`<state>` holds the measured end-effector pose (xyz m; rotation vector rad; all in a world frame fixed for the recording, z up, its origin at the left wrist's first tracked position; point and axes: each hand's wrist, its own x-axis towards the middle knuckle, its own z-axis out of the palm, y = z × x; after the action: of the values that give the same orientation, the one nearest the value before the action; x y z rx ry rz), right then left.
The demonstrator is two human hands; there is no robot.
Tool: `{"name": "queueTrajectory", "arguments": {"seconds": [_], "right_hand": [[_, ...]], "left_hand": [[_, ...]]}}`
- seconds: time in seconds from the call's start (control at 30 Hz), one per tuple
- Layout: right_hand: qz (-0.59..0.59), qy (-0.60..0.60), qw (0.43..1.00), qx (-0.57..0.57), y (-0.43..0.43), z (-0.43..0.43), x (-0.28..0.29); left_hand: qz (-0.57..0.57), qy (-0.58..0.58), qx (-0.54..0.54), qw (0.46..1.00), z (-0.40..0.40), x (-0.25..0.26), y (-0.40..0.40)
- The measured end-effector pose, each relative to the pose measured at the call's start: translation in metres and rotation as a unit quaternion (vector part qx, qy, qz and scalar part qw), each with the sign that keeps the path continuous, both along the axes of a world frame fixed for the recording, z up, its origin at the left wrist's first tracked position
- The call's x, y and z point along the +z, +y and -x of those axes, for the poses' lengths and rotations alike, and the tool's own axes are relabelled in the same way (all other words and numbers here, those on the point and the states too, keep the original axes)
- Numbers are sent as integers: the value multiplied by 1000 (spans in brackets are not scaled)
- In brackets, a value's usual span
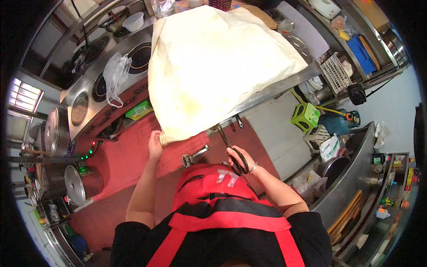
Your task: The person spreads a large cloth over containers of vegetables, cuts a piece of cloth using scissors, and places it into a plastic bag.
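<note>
A large pale cream cloth or sheet [213, 70] lies spread over the metal worktop [277, 88] in front of me, partly overexposed, its near corner hanging past the edge. My left hand [155, 144] pinches that near left corner. In my right hand [243, 158] is a pair of dark-handled scissors [227, 137], held by the loops beside my red apron [213, 187]. The blades point away from me towards the worktop's edge, and their tips are close to the cloth's underside; whether they touch it I cannot tell.
Left of the cloth runs a cooktop [80, 110] with several round burners and a clear plastic bag [116, 75]. Lidded steel pots [75, 185] stand at the left. On the right are a green stool [305, 116], a gas cylinder [337, 121] and a long metal counter [353, 173].
</note>
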<state>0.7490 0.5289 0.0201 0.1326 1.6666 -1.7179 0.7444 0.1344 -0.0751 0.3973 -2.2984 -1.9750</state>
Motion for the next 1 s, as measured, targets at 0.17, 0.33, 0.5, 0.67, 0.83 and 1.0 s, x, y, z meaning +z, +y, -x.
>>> {"name": "queueTrajectory", "arguments": {"seconds": [0.17, 0.33, 0.5, 0.67, 0.83, 1.0], "right_hand": [[-28, 6, 1000, -9, -11, 0, 3], [-30, -23, 999, -22, -16, -1, 3], [-62, -32, 997, -32, -32, -2, 2], [-142, 65, 988, 21, -29, 0, -16], [-164, 37, 984, 58, -25, 4, -13], [-172, 7, 979, 112, -29, 11, 14]], "left_hand": [[-486, -104, 38, 867, 14, -36, 29], [-595, -213, 75, 772, 49, -7, 54], [-572, -282, 22, 770, 58, -36, 41], [-524, -262, 55, 809, 42, -40, 35], [-519, -238, 29, 820, 1, 2, 35], [-524, -226, -25, 820, -19, 4, 34]]}}
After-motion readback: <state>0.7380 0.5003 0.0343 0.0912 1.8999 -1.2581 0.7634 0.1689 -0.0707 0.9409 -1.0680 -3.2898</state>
